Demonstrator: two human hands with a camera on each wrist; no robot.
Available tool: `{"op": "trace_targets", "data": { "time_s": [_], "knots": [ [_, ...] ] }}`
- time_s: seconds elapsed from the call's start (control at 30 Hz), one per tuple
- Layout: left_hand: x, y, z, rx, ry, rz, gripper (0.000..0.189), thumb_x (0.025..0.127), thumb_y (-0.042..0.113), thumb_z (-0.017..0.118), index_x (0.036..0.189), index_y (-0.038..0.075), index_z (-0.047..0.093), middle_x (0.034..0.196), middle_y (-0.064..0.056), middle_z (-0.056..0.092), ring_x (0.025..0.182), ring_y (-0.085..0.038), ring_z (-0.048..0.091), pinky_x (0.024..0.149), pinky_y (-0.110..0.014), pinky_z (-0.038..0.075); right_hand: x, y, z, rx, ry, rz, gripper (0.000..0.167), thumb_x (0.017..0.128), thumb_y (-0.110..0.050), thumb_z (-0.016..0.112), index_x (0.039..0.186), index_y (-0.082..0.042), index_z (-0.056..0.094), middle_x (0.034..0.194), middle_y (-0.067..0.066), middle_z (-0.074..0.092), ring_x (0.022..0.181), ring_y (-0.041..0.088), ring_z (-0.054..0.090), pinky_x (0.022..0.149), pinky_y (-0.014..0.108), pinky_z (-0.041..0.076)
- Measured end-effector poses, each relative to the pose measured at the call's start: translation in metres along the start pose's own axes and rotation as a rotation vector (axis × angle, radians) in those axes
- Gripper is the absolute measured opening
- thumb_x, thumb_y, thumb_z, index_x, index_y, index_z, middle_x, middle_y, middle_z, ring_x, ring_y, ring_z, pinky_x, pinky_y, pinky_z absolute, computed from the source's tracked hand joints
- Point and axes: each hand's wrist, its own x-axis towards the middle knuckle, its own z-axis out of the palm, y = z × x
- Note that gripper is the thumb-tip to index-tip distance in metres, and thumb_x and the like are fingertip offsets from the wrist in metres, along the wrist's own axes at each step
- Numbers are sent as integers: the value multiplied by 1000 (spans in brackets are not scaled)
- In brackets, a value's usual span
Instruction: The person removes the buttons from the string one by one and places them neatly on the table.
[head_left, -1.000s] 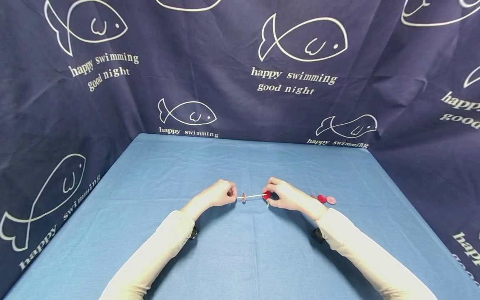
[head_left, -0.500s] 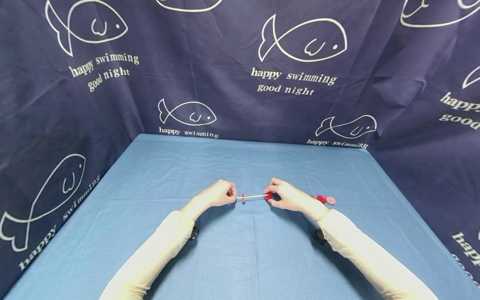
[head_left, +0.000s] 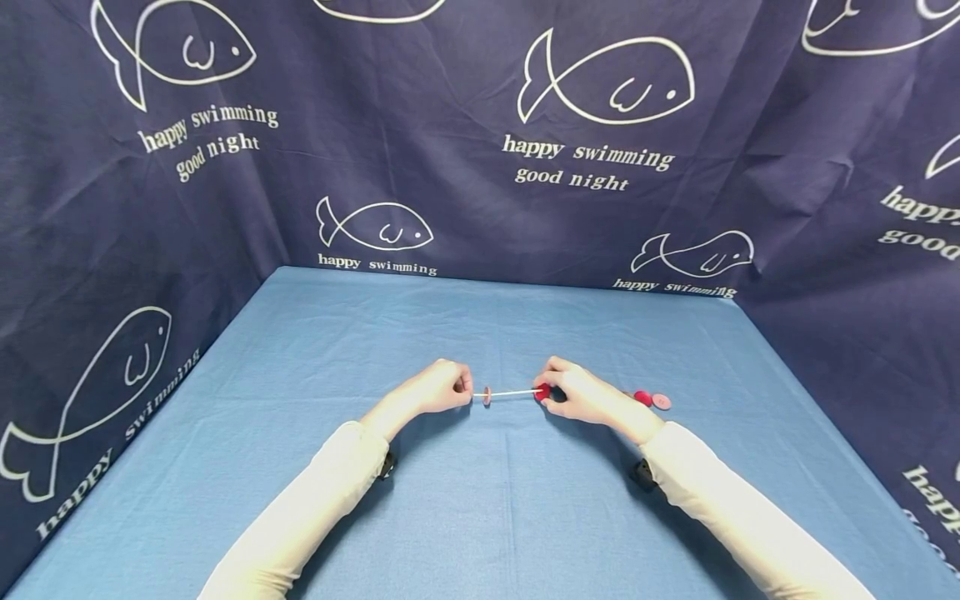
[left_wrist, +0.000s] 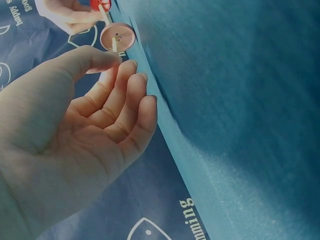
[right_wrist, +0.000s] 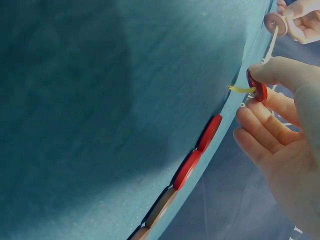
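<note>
A white string (head_left: 514, 392) runs nearly taut between the two hands. My left hand (head_left: 448, 387) pinches its left end between thumb and fingertips. Close to those fingers, a pinkish button (left_wrist: 118, 36) is threaded on the string and stands on edge. At the other side, my right hand (head_left: 576, 394) pinches a red button (head_left: 542, 392) by its edge between thumb and finger. The string passes through this button, and a short yellow tip (right_wrist: 239, 89) sticks out on its far side in the right wrist view. Both hands are close over the table.
Right of the right hand, several loose buttons lie in a row, among them a red button (head_left: 642, 398) and a pink button (head_left: 661, 402). The right forearm partly covers the row. A blue cloth (head_left: 420, 317) covers the table, with dark fish-print curtains (head_left: 465, 225) behind and beside it.
My right hand and the red button have shifted slightly right, so the string between the hands shows longer. The tail below the red button has gone from the head view. My left hand stays put.
</note>
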Motion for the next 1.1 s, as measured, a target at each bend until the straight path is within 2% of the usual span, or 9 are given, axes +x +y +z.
{"op": "trace_targets", "data": {
  "time_s": [0.27,0.57,0.8,1.1],
  "knots": [
    [-1,0,0,-11,2,9,7,81,4,61,76,8,60,66,1,61,58,-5,47,56,-18,41,-3,2,1,1,3,1,18,78,-4,68,96,-1,68,85,6,53,76,17,52,69,24,43],
    [0,-1,1,-3,-6,-12,7,82,4,61,76,9,60,67,2,60,59,-5,47,57,-17,41,-6,3,-1,4,4,7,20,78,-3,68,97,0,68,87,7,54,76,16,52,68,24,43],
    [0,-2,2,6,8,18,6,81,5,61,77,8,61,68,1,61,60,-4,49,58,-17,42,-8,5,-2,6,6,10,20,78,-3,68,98,1,68,89,9,55,75,18,52,66,23,43],
    [-1,0,0,-9,-7,16,8,85,5,59,78,7,61,69,0,60,59,-5,47,57,-18,41,-10,7,-3,1,14,21,20,77,-3,68,96,0,68,87,9,54,72,19,51,64,22,41]
  ]
}}
